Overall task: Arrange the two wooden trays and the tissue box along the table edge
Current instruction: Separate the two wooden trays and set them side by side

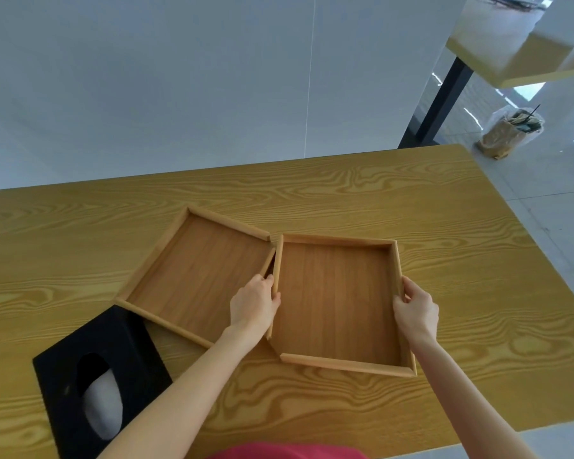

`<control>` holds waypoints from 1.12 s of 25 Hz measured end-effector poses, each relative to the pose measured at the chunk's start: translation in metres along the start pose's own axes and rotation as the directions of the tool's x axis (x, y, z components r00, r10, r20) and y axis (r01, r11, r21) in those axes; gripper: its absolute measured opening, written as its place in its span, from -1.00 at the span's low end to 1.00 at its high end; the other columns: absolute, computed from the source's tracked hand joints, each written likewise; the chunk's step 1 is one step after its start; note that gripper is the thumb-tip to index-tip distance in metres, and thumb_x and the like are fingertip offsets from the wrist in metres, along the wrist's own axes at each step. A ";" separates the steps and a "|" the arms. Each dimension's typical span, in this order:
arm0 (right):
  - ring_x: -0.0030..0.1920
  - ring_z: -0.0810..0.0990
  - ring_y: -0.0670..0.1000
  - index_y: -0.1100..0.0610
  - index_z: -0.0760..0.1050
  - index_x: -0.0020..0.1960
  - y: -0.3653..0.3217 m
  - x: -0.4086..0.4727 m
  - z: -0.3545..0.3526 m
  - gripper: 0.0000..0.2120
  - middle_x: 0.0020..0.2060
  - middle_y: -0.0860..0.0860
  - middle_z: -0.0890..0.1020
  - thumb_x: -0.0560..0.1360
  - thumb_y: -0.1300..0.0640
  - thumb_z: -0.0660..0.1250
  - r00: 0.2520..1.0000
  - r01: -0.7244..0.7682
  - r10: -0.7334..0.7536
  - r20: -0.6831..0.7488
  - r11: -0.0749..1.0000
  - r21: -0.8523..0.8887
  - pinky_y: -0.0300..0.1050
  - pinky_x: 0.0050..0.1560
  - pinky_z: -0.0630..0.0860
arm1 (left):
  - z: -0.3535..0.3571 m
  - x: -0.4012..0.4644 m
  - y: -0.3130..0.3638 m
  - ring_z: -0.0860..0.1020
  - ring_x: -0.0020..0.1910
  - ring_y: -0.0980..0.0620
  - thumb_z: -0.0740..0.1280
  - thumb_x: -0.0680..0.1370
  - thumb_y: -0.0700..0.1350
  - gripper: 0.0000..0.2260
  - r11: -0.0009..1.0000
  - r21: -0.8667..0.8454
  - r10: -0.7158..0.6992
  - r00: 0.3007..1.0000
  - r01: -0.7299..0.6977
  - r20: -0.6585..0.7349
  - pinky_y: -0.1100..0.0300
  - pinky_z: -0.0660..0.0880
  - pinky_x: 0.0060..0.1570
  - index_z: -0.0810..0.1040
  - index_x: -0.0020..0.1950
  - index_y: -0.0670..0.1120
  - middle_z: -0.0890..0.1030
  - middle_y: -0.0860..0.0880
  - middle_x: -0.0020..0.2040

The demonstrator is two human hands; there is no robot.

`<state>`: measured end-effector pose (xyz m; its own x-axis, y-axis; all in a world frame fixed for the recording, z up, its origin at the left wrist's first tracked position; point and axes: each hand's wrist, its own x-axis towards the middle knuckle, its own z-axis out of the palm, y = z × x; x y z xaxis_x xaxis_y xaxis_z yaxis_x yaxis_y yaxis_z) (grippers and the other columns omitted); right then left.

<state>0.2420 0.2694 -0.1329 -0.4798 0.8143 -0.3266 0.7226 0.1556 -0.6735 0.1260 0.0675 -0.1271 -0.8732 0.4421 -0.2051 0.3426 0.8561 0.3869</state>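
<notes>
Lined waste bin [511, 132] on floor

bright, even daylight; soft shadows; glare on floor [524, 91] top right; wide-angle bending at edges.

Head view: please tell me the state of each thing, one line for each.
Right tray: empty, gripped on both side rims.
Left tray: empty, flat, skewed.
Tissue box: upright, tissue showing in slot.
Left hand: closed on rim.
Right hand: closed on rim.
</notes>
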 end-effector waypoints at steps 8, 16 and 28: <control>0.28 0.46 0.13 0.20 0.28 0.39 -0.014 -0.001 0.021 -0.57 0.29 0.14 0.50 0.53 0.32 0.20 0.992 0.084 -0.084 0.098 0.996 -0.002 -0.03 0.26 0.38 | -0.010 0.011 -0.027 0.58 -0.12 0.00 0.20 0.56 -0.10 -0.62 0.998 0.060 -0.024 1.000 0.024 0.001 0.29 0.41 -0.30 0.32 0.37 -0.17 0.53 -0.09 0.13; 0.35 0.37 0.14 0.17 0.24 0.41 -0.054 0.014 0.070 -0.53 0.30 0.13 0.49 0.53 0.27 0.23 0.949 0.212 -0.193 0.249 0.976 -0.053 0.02 0.31 0.35 | -0.026 0.019 -0.073 0.45 -0.27 0.10 0.20 0.56 -0.14 -0.62 0.986 0.078 -0.145 0.988 0.148 -0.049 0.29 0.41 -0.34 0.31 0.36 -0.21 0.51 -0.15 0.13; 0.48 0.09 0.09 0.09 0.10 0.47 -0.051 -0.011 0.075 -0.44 0.48 0.08 0.19 0.54 0.05 0.22 0.735 0.668 -0.571 0.365 0.699 -0.253 0.13 0.47 0.02 | -0.015 -0.011 -0.064 0.26 0.41 -0.07 0.18 0.55 0.02 -0.55 0.997 0.056 0.056 0.998 -0.055 -0.019 0.02 0.26 0.38 0.24 0.41 -0.08 0.25 -0.11 0.46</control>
<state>0.1727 0.2101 -0.1447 -0.9470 0.3058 -0.0981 0.3106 0.7946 -0.5217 0.1085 0.0036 -0.1365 -0.8591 0.4843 -0.1655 0.4090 0.8441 0.3468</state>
